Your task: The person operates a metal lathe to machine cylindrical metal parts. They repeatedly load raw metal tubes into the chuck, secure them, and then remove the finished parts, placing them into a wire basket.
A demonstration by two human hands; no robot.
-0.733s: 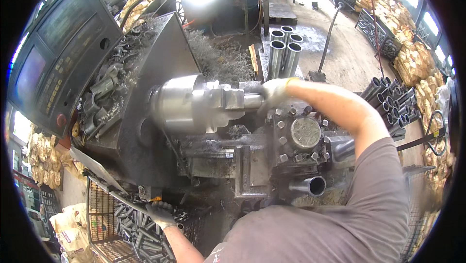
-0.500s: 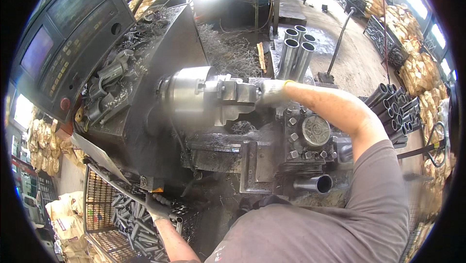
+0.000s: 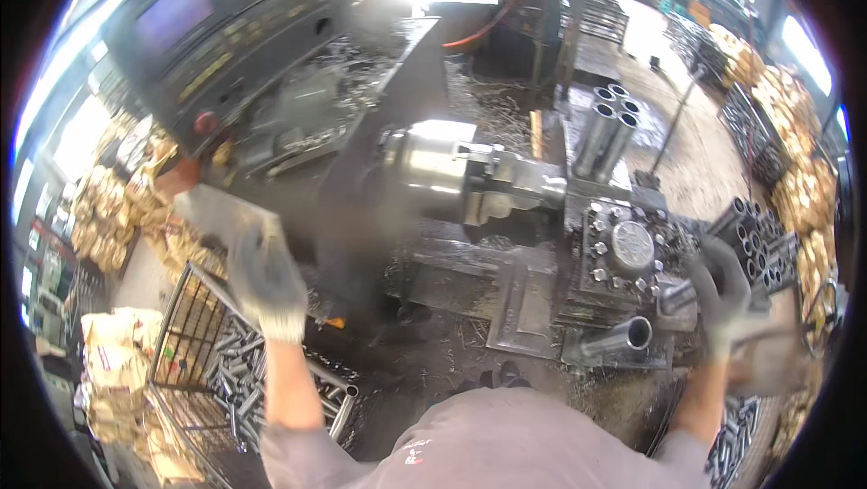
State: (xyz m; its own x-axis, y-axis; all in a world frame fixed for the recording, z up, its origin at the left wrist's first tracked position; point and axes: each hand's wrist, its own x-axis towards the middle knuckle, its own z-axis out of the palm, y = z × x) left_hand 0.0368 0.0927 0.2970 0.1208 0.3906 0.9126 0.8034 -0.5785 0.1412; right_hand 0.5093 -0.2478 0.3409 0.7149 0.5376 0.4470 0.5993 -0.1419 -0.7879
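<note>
Both my hands wear grey work gloves. My left hand (image 3: 266, 281) is raised at the left, beside a grey plate on the front of the lathe headstock (image 3: 352, 173); motion smears its fingers. My right hand (image 3: 725, 295) is over the right end of the carriage, fingers curved and apart, with nothing visible between them. Between my hands is the shiny lathe chuck (image 3: 433, 164), its stepped jaws (image 3: 519, 186) pointing right. The square tool post (image 3: 628, 250), ringed with bolts, stands right of it. A short metal tube (image 3: 623, 335) lies in front of the tool post.
Several steel tubes (image 3: 605, 141) stand upright behind the tool post. More dark tubes (image 3: 754, 236) are stacked at the right. A wire basket (image 3: 185, 335) holding short tube pieces stands at lower left. The control panel (image 3: 217, 46) rises at upper left.
My right hand has left the chuck jaws and come back right, beyond the tool post. My left hand has risen from beside the basket to the headstock front. The view has shifted.
</note>
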